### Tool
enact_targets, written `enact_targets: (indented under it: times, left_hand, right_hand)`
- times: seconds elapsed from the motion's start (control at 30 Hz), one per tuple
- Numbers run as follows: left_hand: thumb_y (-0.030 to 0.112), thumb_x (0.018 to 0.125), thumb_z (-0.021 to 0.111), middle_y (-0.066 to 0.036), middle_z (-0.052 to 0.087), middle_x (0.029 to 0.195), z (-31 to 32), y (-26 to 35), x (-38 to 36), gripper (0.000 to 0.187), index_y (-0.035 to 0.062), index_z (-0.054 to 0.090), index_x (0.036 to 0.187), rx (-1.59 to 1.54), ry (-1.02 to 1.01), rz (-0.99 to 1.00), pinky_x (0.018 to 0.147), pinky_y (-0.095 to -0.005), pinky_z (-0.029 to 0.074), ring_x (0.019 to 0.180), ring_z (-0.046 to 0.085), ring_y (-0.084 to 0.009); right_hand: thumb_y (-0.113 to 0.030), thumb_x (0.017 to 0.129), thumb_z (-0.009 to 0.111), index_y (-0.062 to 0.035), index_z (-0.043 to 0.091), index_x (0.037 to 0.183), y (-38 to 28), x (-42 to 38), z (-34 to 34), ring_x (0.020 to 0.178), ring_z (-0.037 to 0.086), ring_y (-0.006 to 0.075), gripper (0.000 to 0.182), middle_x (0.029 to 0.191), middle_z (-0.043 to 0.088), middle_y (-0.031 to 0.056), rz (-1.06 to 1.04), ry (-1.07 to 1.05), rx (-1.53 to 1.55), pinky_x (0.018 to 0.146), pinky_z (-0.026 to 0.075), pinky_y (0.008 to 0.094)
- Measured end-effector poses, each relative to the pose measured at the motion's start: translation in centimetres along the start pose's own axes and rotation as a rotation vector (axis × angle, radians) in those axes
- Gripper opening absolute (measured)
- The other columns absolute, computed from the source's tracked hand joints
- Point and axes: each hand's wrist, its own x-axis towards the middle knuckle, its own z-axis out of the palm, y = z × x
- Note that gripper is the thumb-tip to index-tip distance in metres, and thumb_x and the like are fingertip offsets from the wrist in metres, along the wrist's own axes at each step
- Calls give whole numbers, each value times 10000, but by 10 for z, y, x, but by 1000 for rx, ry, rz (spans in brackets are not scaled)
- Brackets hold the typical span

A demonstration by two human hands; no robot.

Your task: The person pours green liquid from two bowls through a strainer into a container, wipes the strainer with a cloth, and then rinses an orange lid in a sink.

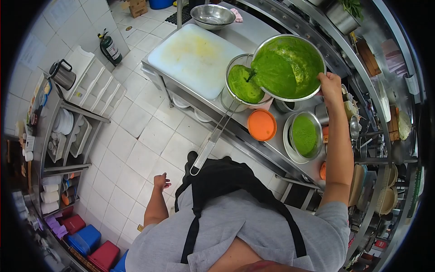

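My right hand [332, 90] grips the rim of a steel mixing bowl [324, 61], which is tilted to the left. Thick green sauce [285, 68] runs from it into a fine-mesh strainer [228, 77], where more green sauce has pooled. The strainer sits over a container [226, 100], and its long handle [208, 147] juts out past the counter edge. Away from the counter, low by my side, my left hand [161, 182] hangs with loosely bent fingers and nothing in them. An orange lid or shallow tub [262, 125] lies close to the strainer.
A white cutting board [195, 59] covers the counter's left part, with an empty steel bowl [213, 16] behind it. A pot of green liquid [305, 135] stands to the right. Shelves of kitchenware [385, 136] line the right. A fire extinguisher [110, 49] stands by the wall.
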Motion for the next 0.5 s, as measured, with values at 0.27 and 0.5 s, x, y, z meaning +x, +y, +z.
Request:
enact_targets:
  times: [0.27,0.5]
  left_hand:
    - [310,893,563,-206,667,847,0,0,0,381,-57,559,996,-16,13,11,428,-349,519,569,677,-305]
    - [324,899,543,-197,663,919,-1,2,-1,429,-57,534,1096,23,-7,-11,516,-353,511,634,677,-302]
  right_hand:
    - [-112,848,546,51,633,837,5,2,-2,551,654,187,185,725,661,119,-8,3,6,461,557,308]
    - [-118,853,545,45,635,820,5,3,-3,542,648,179,190,715,660,113,-7,1,4,458,551,300]
